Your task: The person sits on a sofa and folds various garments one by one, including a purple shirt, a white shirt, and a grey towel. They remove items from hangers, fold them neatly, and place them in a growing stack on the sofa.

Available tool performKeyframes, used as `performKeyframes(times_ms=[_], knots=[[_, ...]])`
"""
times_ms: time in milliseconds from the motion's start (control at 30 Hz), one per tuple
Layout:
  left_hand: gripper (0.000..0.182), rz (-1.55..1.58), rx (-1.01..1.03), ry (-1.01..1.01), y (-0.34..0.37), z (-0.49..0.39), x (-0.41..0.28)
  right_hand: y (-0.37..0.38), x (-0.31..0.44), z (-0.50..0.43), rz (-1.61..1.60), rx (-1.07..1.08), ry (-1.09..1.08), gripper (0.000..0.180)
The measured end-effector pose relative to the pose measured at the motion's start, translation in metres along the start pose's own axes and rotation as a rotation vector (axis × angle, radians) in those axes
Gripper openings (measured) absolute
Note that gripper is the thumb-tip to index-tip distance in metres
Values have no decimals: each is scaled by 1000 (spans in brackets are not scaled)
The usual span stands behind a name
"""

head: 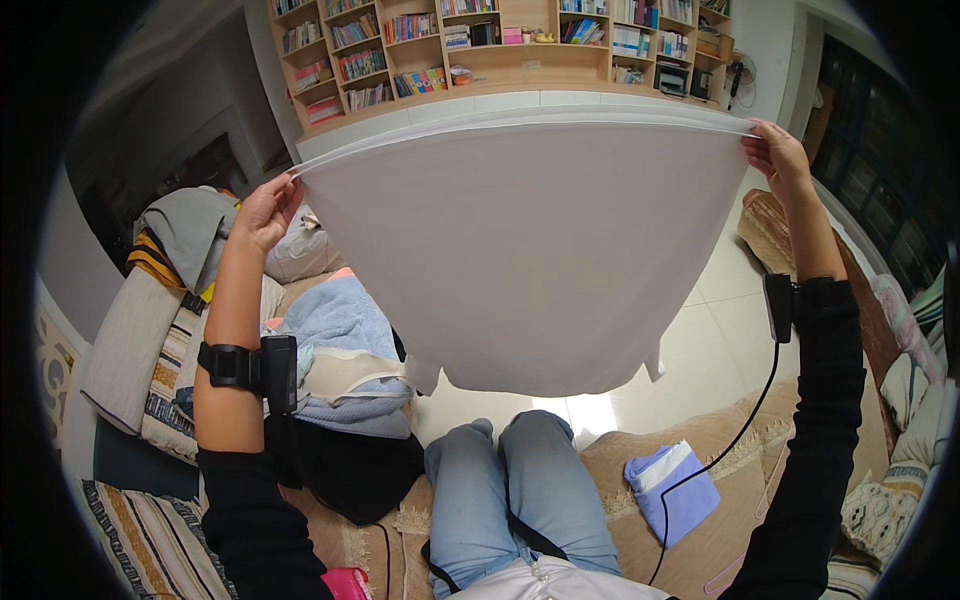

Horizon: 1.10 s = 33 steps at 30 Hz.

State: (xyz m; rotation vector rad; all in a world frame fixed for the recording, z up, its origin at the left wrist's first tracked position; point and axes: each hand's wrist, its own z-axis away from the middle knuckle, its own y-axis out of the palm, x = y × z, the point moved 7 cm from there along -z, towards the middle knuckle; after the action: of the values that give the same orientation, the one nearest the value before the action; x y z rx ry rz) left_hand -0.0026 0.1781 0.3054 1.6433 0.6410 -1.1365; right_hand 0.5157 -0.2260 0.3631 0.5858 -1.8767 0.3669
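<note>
A pale grey-white garment [517, 247], apparently a shirt, hangs spread out in front of me. Its straight upper edge is stretched wide, and small sleeve-like flaps dangle at the lower corners. My left hand [268, 210] pinches the upper left corner between thumb and fingers. At the upper right corner, my right hand [780, 154] grips the same edge, a little higher in the view. Below the cloth are my knees in blue jeans [480, 487]. To their right, a folded periwinkle-blue garment [675, 487] with a white part lies on the sofa cover.
The beige quilted sofa cover [750, 442] bears thin pink hangers [724, 574] at right. A blue towel-like cloth [337, 311], black fabric [360, 465] and cushions [135, 352] crowd the left. A black cable [739, 442] runs from my right forearm. Bookshelves [532, 71] stand beyond.
</note>
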Motion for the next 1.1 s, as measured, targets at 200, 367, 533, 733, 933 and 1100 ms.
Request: performKeyframes(times_ms=[200, 367, 533, 733, 933, 1100], knots=[[15, 6, 70, 131, 9, 15, -6, 3, -3, 2, -205, 71, -56, 22], [22, 148, -31, 158, -4, 20, -8, 16, 4, 12, 23, 164, -307, 25], [23, 94, 111, 386, 7, 35, -9, 14, 7, 20, -60, 94, -334, 23], [13, -312, -129, 592, -14, 46, 0, 22, 7, 30, 22, 124, -399, 24], [28, -635, -627, 1014, -31, 81, -6, 8, 22, 67, 146, -28, -652, 24], [22, 124, -249, 1056, 0, 115, -31, -5, 52, 108, -314, -190, -787, 22]])
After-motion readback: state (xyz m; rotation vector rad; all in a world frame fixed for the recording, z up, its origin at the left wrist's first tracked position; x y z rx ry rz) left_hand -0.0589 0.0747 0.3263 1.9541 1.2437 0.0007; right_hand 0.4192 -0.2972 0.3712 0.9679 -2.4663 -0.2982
